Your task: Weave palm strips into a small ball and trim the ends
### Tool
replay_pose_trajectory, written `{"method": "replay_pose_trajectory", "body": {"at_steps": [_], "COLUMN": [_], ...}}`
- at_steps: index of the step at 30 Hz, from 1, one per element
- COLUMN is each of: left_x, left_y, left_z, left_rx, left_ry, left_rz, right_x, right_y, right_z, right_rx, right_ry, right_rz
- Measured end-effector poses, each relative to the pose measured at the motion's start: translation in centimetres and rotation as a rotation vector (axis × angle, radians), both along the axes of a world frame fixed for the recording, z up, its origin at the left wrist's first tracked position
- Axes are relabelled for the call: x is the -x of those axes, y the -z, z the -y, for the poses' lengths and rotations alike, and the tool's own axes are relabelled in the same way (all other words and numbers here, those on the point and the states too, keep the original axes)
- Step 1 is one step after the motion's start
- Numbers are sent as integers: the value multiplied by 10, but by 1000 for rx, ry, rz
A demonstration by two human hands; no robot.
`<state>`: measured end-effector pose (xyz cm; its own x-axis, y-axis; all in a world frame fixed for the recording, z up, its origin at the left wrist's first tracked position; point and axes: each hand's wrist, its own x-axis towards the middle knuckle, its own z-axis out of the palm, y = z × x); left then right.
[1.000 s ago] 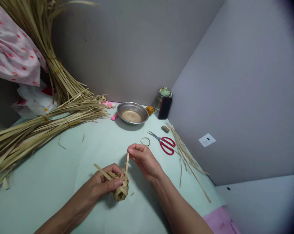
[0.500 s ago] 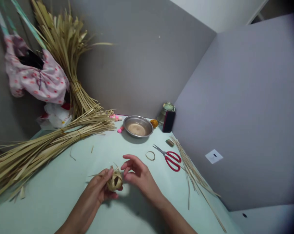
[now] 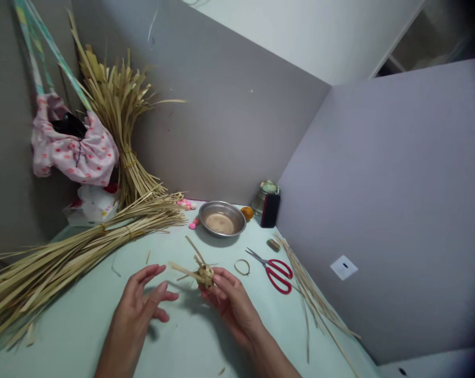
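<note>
My right hand holds a small woven straw ball above the pale green table. Loose strip ends stick out of the ball to the left and upward. My left hand hovers just left of the ball with its fingers spread and nothing in it. Its fingertips are a short way from the protruding strips.
A long bundle of straw strips lies across the left of the table, another bundle leans in the corner. Behind the hands are a metal bowl, red scissors, a small ring, a jar, and loose strips along the right wall.
The woven ball has passed from my left hand to my right hand. My left hand has let go and opened. The camera has tilted upward, showing more wall.
</note>
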<state>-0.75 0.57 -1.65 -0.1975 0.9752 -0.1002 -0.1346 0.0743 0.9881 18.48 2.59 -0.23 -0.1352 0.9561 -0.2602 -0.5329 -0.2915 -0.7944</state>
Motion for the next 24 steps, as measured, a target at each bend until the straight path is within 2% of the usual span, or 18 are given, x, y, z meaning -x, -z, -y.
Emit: {"method": "replay_pose_trajectory", "body": {"at_steps": [5, 8, 15, 24], "left_x": [-8, -16, -15, -12], "left_y": [15, 18, 3, -2], "left_z": [3, 7, 8, 8], "left_rx": [-16, -65, -80, -139], "left_ry": [72, 101, 179, 199], "left_rz": [-43, -61, -163, -183], "right_x": [7, 12, 17, 20], "right_y": [3, 8, 9, 9], "right_z": [5, 10, 16, 16], "right_rx": [34, 28, 24, -22], "right_ry": [-62, -130, -194, -176], "right_rz": [-105, -132, -116, -31]}}
